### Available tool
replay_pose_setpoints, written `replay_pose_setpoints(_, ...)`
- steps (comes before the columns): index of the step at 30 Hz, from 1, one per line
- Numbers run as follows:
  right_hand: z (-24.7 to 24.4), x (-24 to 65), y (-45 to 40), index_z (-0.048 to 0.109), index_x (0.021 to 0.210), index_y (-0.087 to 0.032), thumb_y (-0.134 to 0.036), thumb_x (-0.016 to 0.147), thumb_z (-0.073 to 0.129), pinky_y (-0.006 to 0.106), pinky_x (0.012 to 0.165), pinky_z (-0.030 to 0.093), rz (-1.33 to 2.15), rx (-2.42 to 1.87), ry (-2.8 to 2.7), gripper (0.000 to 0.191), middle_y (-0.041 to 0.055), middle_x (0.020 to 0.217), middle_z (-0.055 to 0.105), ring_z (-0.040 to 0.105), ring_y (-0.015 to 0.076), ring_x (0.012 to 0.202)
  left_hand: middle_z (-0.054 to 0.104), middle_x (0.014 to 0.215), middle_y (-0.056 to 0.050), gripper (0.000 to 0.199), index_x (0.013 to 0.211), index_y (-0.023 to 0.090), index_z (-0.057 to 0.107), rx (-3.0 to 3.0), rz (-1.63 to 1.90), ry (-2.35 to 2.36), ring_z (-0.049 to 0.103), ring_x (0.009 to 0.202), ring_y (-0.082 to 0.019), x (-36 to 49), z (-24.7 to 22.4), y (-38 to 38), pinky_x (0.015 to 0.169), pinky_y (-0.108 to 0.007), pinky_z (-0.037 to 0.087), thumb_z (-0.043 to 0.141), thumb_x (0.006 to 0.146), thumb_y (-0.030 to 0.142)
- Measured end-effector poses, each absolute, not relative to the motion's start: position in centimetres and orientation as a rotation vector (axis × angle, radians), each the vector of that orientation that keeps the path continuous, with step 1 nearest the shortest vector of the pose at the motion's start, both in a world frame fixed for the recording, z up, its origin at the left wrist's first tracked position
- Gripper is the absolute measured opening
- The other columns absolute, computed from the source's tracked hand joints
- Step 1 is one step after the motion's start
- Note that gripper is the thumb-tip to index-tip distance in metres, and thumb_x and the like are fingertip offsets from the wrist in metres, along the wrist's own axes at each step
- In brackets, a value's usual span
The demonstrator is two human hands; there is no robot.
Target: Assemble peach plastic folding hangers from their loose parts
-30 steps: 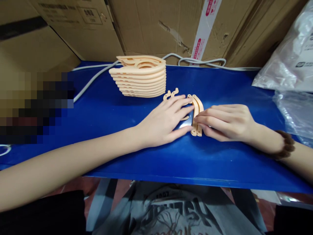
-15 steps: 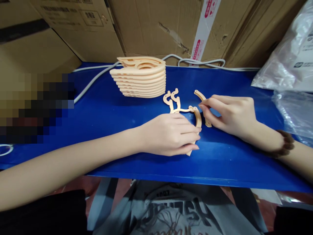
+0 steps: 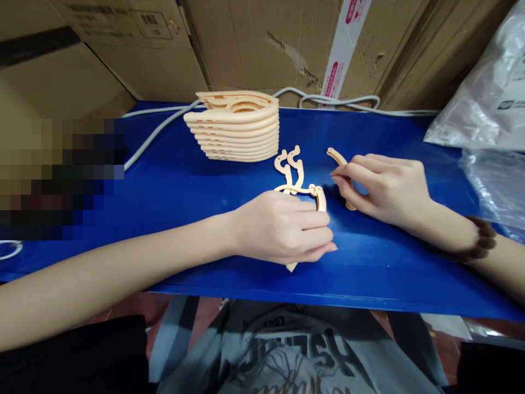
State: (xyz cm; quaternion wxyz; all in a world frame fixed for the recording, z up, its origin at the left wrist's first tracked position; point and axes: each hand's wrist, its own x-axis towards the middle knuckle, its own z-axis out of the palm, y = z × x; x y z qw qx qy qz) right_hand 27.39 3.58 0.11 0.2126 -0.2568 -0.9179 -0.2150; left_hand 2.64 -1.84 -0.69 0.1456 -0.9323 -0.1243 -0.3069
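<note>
My left hand [image 3: 289, 227] is closed, fingers curled over a beige plastic folding hanger piece [image 3: 321, 200]. Its curved arm shows above my fingers and a pointed tip sticks out below; the middle is hidden by the hand. Just beyond the knuckles lie two hook pieces [image 3: 298, 169], side by side on the blue table. To the right, my right hand [image 3: 381, 186] pinches a separate curved hanger arm [image 3: 337, 157] between thumb and fingers. One end of that arm pokes out above the fingers, the other below the thumb.
A neat stack of beige hanger parts [image 3: 233, 128] stands at the back of the blue table [image 3: 394, 273]. Behind it runs a white cable [image 3: 158, 137] along cardboard boxes [image 3: 254, 49]. Clear plastic bags [image 3: 471, 104] sit at the right. A pixelated area covers the left.
My left hand has curled in further, and the hanger piece under it has swung, its lower tip shifting left. My right hand has barely moved, still pinching the curved arm.
</note>
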Motion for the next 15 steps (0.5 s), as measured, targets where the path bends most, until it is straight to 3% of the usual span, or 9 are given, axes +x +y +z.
replay_pose_setpoints(5, 0.0, 27.4, 3.8, 0.072, 0.119, -0.021, -0.026, 0.103, 0.056, 0.035, 0.082, 0.06, -0.288, -0.666, -2.53, 0.023, 0.0093, 0.12, 0.079, 0.077, 0.024, 0.104, 0.07, 0.07, 0.006, 0.039, 0.075, 0.022, 0.073, -2.691, -0.891, -0.299, 0.059, 0.059, -0.011, 2.6, -0.7, -1.9, 0.054, -0.028, 0.045, 0.053, 0.108, 0.029)
replay_pose_setpoints(9, -0.3, 27.2, 4.5, 0.068, 0.135, -0.021, -0.022, 0.106, 0.05, 0.05, 0.113, 0.054, -0.12, -0.509, -2.69, 0.035, 0.0107, 0.145, 0.07, 0.067, 0.028, 0.133, 0.073, 0.077, 0.005, 0.034, 0.079, 0.021, 0.073, -2.752, -0.84, -0.243, 0.061, 0.066, -0.011, 2.7, -1.0, -1.9, 0.062, -0.026, 0.048, 0.056, 0.107, 0.027)
replay_pose_setpoints(12, -0.6, 27.3, 5.1, 0.07, 0.133, -0.02, -0.022, 0.107, 0.048, 0.056, 0.122, 0.047, -0.005, -0.468, -2.766, 0.034, 0.0107, 0.143, 0.071, 0.066, 0.0271, 0.135, 0.076, 0.088, 0.004, 0.033, 0.083, 0.021, 0.073, -2.83, -0.774, -0.28, 0.064, 0.071, -0.011, 2.6, -1.0, -1.9, 0.065, -0.026, 0.049, 0.054, 0.109, 0.028)
replay_pose_setpoints(15, -0.7, 27.3, 5.2, 0.072, 0.129, -0.018, -0.025, 0.107, 0.05, 0.058, 0.12, 0.049, 0.052, -0.486, -2.783, 0.032, 0.0129, 0.14, 0.072, 0.069, 0.0278, 0.131, 0.078, 0.094, 0.003, 0.031, 0.088, 0.021, 0.073, -2.9, -0.725, -0.307, 0.065, 0.075, -0.011, 2.6, -0.8, -1.8, 0.069, -0.025, 0.049, 0.052, 0.11, 0.028)
